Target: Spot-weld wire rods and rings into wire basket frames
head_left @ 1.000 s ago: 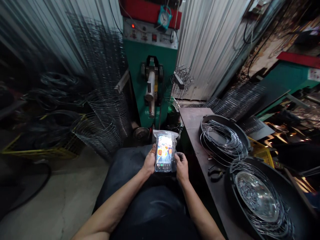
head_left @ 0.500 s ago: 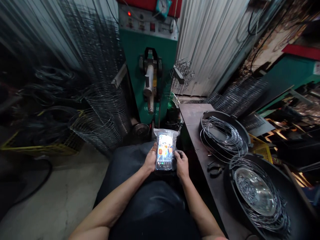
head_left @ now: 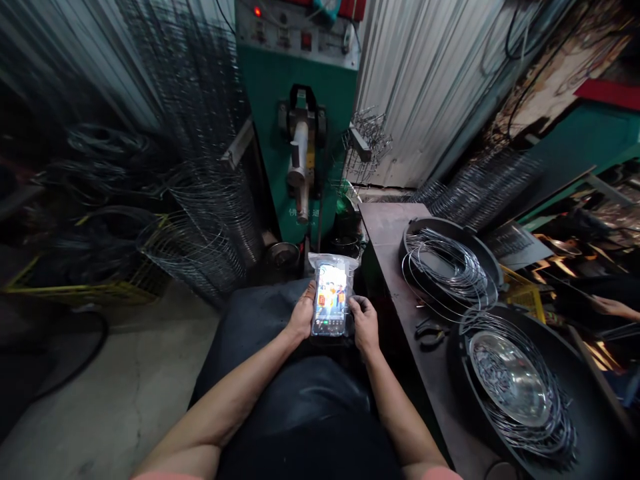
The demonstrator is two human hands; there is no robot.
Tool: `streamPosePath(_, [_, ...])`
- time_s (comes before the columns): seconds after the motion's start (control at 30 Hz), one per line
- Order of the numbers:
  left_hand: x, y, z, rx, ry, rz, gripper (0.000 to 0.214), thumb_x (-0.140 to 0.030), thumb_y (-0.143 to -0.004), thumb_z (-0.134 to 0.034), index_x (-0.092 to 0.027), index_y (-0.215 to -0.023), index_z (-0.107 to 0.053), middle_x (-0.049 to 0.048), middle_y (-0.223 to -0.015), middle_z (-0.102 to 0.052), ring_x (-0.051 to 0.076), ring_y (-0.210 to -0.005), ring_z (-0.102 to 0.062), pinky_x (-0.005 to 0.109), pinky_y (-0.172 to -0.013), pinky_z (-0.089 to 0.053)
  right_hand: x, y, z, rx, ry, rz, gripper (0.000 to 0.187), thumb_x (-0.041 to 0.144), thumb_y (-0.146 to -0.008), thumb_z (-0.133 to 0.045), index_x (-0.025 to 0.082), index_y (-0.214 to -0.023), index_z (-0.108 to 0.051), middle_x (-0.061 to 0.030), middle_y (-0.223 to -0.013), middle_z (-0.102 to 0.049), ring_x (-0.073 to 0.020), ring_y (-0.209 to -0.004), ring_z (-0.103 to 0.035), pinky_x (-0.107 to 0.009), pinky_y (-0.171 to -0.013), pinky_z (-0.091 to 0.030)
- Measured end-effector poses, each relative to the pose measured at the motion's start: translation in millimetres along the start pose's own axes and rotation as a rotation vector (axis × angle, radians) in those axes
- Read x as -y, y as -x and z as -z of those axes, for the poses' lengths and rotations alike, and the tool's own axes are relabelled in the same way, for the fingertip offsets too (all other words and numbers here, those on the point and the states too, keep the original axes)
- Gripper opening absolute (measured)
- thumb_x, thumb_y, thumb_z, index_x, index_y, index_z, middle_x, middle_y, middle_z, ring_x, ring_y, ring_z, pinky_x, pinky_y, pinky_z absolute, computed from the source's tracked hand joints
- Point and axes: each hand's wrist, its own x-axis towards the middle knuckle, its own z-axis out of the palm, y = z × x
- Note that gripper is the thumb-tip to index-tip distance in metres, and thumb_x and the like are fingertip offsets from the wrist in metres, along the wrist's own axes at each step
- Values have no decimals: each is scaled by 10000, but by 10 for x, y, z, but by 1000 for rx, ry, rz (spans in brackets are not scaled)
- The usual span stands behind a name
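L hand, R hand on phone

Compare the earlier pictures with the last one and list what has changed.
The head camera has tilted slightly down, so the green machine sits higher in view. A co-worker's hand has come into view at far right. Nothing was taken or let go: the left hand and right hand still hold the phone in its clear plastic bag, and the wire hoops lie unchanged in their black pan.
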Motion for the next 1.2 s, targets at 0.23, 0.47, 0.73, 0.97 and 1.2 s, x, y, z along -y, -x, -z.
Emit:
streamPosePath(0.23, [10, -7, 24, 17, 23, -5, 421, -480, -766, -573, -108, -958, -622, 134, -876, -713, 290, -857, -662, 433, -799, -521, -42, -9, 7, -4, -30, 13, 231, 396, -707, -619, 176, -778, -604, -10, -764, -622, -144, -729, -550, -258, -703, -441])
streamPosePath(0.47, [16, -2, 28, 13, -5, -13, 387, -480, -775, -562, -125, -917, -626, 120, -878, -715, 285, -907, -649, 430, -817, -515, -80, -11, 9, 11, -30, -6, 240, 406, -716, -613, 170, -754, -593, 0, -739, -603, -133, -704, -533, -252, -686, -430])
streamPosePath(0.73, [27, -11, 21, 29, 10, -28, 374, -468, -760, -586, -127, -906, -628, 132, -903, -710, 300, -924, -642, 442, -818, -514, -126, -40, 23, 9, -12, 9, 264, 431, -713, -617, 173, -764, -594, 4, -731, -603, -133, -691, -536, -245, -666, -430])
streamPosePath(0.97, [28, -6, 6, 24, 35, -37, 356, -458, -755, -597, -129, -889, -629, 123, -853, -715, 295, -906, -648, 428, -818, -514, -121, -34, 21, -9, -19, 12, 274, 445, -715, -610, 176, -765, -585, 1, -739, -608, -135, -689, -537, -247, -668, -433])
streamPosePath(1.2, [47, -22, 14, 71, 18, -25, 399, -487, -771, -563, -130, -941, -622, 119, -902, -710, 275, -884, -656, 428, -815, -513, -108, -29, 42, -8, -26, -3, 269, 429, -712, -610, 166, -764, -589, -7, -743, -603, -137, -702, -529, -254, -680, -431])
